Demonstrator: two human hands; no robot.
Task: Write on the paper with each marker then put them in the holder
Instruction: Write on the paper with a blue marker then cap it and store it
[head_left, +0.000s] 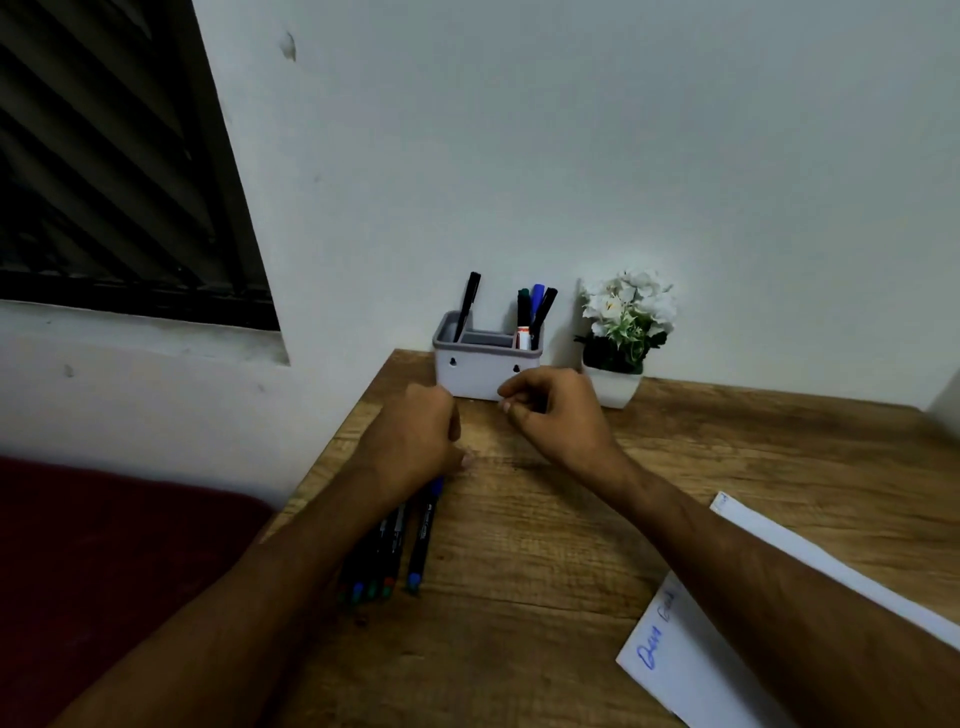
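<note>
Wooden table (545, 545) bearing a white holder (470, 375) and potted flowers (621, 343) at the wall, loose markers (400, 545) near the left edge, paper (675, 660) at right

Grey-rimmed white holder (470, 376), wood-grain table (545, 545), blue-scribbled white paper (675, 660), white-flowered plant (626, 317)

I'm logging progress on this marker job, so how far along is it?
Done: several markers stand in the holder, and the paper bears blue writing. In hand: the left hand rests curled over the markers on the table; whether it has a grip on one is unclear. The right hand holds nothing visible. Left: that group, several markers.
</note>
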